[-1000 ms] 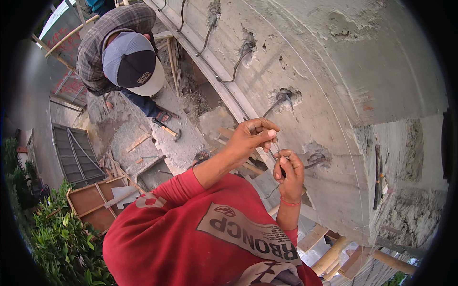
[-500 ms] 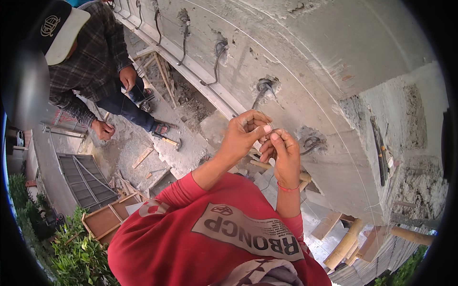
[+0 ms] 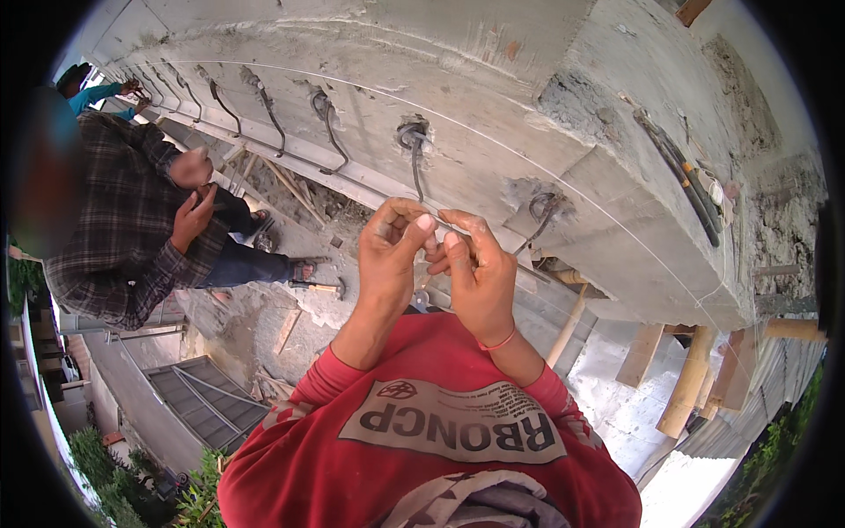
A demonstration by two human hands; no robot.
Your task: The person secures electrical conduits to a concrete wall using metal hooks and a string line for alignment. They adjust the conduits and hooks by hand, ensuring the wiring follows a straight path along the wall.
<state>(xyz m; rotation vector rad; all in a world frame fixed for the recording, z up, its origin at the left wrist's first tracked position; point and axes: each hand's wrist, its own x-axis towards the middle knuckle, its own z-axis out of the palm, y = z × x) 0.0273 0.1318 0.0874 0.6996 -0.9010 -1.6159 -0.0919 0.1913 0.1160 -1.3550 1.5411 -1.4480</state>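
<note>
My left hand (image 3: pixel 387 264) and my right hand (image 3: pixel 482 282) are raised close together in front of my chest. On both, thumb and fingertips are pinched; whatever they hold, if anything, is too small to make out. A red string bracelet (image 3: pixel 500 341) circles my right wrist. Just beyond my fingers, a dark bent rod (image 3: pixel 416 167) comes out of a chipped hole in the grey concrete wall (image 3: pixel 493 167). Another dark rod (image 3: pixel 526 239) bends out of a hole to the right of my right hand. A thin white string (image 3: pixel 422 104) stretches along the wall.
Long-handled tools (image 3: pixel 673 167) lie on the concrete ledge at right. A person in a plaid shirt (image 3: pixel 123 194) is at left, with another in teal (image 3: pixel 97 94) farther off. A hammer (image 3: pixel 326 287) rests below. Bamboo poles (image 3: pixel 688 383) and boards (image 3: pixel 640 354) are at lower right.
The view has swung, bringing more of the wall's rods and the person in teal into sight. My hands remain pinched together. The plaid-shirted person has raised their hands closer together.
</note>
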